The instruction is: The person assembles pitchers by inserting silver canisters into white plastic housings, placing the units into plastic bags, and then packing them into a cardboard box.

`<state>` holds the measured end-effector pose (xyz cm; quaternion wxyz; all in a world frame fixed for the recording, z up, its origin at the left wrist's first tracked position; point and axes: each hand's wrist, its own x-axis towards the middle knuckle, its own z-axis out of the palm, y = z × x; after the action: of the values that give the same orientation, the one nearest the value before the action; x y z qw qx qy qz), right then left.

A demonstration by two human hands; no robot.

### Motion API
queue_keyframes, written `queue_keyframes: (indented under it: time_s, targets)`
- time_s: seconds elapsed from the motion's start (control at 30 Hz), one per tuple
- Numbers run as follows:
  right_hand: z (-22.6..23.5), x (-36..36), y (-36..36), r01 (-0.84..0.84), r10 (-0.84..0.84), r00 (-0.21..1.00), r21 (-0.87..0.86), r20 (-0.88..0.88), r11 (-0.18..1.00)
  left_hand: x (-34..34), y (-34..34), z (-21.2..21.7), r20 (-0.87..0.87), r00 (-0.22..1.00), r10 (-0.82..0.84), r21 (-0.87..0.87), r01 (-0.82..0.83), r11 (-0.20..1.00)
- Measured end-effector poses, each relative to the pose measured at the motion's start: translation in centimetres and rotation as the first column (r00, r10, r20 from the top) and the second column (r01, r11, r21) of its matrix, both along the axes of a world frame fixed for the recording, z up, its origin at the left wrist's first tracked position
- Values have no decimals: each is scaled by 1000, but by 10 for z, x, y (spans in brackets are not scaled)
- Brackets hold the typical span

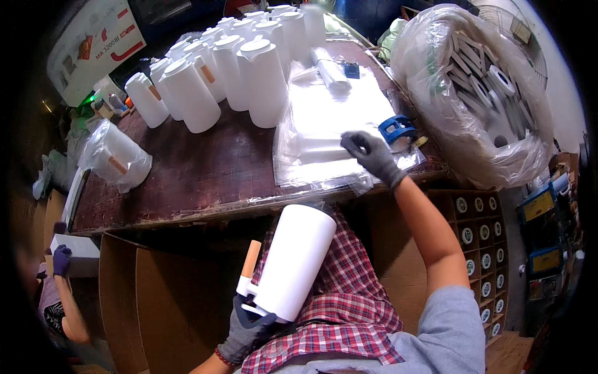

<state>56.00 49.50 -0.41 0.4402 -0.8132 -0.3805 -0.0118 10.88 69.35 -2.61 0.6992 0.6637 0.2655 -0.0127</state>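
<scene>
My left hand (247, 330), in a dark grey glove, grips a white jug (296, 265) at its near end. The jug lies tilted over my lap, flat base pointing away from me, its wood-coloured handle (251, 258) on the left side. Over the table my right hand (372, 158), gloved too, hovers at or just above a stack of clear plastic bags (324, 124). Its fingers are curled together; whether a bag edge is between them is hidden. Just right of that hand sits a blue tape dispenser (397, 129).
Several white jugs (190, 96) crowd the table's (230, 149) far side. A bagged jug (118, 156) stands at the left. Far right is a plastic-lined container (423, 93) of white parts; below it, a partitioned carton (479, 249). A co-worker's purple-gloved hand (61, 260) touches a white box (81, 254).
</scene>
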Motion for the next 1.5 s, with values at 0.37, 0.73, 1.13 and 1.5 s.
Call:
queue_keyframes:
  time_s: [0.37,0.73,1.13,1.5]
  targets:
    - [-41,46,17,282,-252,942,117,-220,952,112,112,57,81,948,-307,156,292,944]
    - [-47,-85,72,186,11,882,368,-472,911,276,53,10,301,893,-335,320,236,917]
    - [-135,-142,-5,285,0,859,478,-512,831,177,72,-55,173,913,-369,592,203,780]
    - [-86,-249,-56,-187,249,807,167,-535,968,86,73,-34,288,954,87,13,-95,995]
